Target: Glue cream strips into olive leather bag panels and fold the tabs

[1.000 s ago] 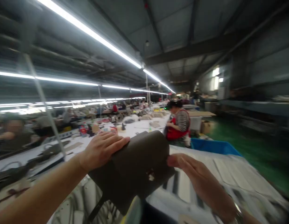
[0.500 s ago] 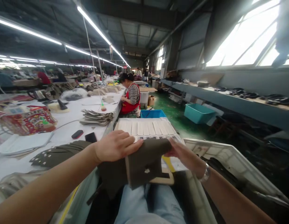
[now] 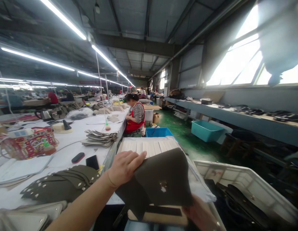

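My left hand is closed on the upper left edge of a dark grey-brown bag panel, thumb on top. The panel is bent and carries a small shiny metal fitting near its lower middle. A beige-edged piece with a dark strip shows beneath it, over my lap. Blurred by motion, my right hand is at the lower right corner of the panel and the beige-edged piece; its fingers are partly hidden. Behind the panel, a row of pale strips lies on a white-covered surface.
At left, the white table holds a fan of dark panels with metal fittings, a stack of grey pieces, a phone and a patterned bag. A white crate with dark items stands right. A person in red sits ahead.
My right hand has moved from the panel's upper right edge down to its lower right corner. The panel has swung open wider to the right. The view has tilted up.
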Demonstrator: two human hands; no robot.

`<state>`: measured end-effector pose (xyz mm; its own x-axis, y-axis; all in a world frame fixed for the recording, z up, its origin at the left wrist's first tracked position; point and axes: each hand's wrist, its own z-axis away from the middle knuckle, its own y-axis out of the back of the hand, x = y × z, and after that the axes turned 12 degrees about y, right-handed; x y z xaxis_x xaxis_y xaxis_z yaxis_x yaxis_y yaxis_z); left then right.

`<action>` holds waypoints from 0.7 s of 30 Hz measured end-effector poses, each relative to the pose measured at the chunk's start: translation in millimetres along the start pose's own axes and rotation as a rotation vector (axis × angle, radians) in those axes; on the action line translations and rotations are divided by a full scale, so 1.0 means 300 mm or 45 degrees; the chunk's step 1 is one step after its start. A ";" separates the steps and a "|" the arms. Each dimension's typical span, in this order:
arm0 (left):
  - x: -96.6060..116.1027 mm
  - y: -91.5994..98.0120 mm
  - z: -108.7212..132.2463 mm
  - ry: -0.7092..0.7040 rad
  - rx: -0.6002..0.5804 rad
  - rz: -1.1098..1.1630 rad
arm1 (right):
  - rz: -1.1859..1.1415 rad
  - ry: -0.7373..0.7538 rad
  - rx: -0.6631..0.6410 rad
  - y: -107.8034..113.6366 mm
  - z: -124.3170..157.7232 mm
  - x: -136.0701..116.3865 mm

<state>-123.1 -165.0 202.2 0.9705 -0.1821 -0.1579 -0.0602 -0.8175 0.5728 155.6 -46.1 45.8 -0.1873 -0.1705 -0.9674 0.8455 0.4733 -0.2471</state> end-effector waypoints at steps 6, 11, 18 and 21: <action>-0.031 -0.038 -0.014 0.028 0.092 -0.034 | -0.378 -0.385 -0.038 0.043 0.042 0.016; -0.064 -0.043 0.036 -0.126 -0.121 -0.099 | -0.337 -0.433 -0.398 0.036 0.081 -0.113; -0.083 0.087 0.094 -0.023 -0.290 -0.203 | -0.155 -0.133 -0.374 -0.096 0.021 -0.097; -0.102 0.103 0.141 0.730 -0.425 -0.216 | 0.212 0.280 -0.267 -0.123 -0.017 -0.141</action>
<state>-164.5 -207.8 190.8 0.9360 0.3267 0.1311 0.0892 -0.5803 0.8095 129.7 -51.8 95.7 -0.1780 0.1038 -0.9785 0.7567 0.6502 -0.0687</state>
